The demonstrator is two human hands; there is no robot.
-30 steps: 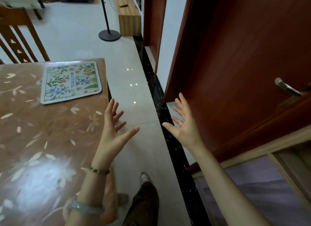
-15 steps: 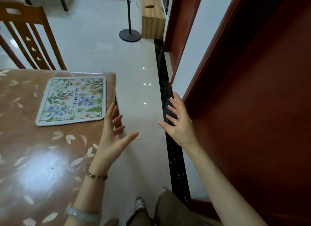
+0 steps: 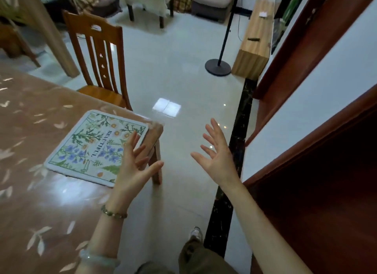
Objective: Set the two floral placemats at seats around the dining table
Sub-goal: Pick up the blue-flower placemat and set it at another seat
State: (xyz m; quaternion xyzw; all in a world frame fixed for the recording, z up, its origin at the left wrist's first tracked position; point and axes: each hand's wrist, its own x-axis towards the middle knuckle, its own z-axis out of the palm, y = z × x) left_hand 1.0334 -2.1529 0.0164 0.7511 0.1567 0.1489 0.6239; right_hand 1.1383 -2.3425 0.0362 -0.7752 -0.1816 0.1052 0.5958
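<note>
Carrying one floral placemat (image 3: 95, 147) flat at the desk's (image 3: 40, 192) far right corner, by the wooden chair (image 3: 100, 57). Hovering over the placemat's right edge: left hand (image 3: 132, 167), fingers spread, gripping nothing. Hanging right of the placemat over the floor: right hand (image 3: 219, 157), splayed wide, empty.

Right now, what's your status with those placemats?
Left hand and right hand open, empty. One placemat flat at the table corner by the chair; second not in view. Nothing in the way.
</note>
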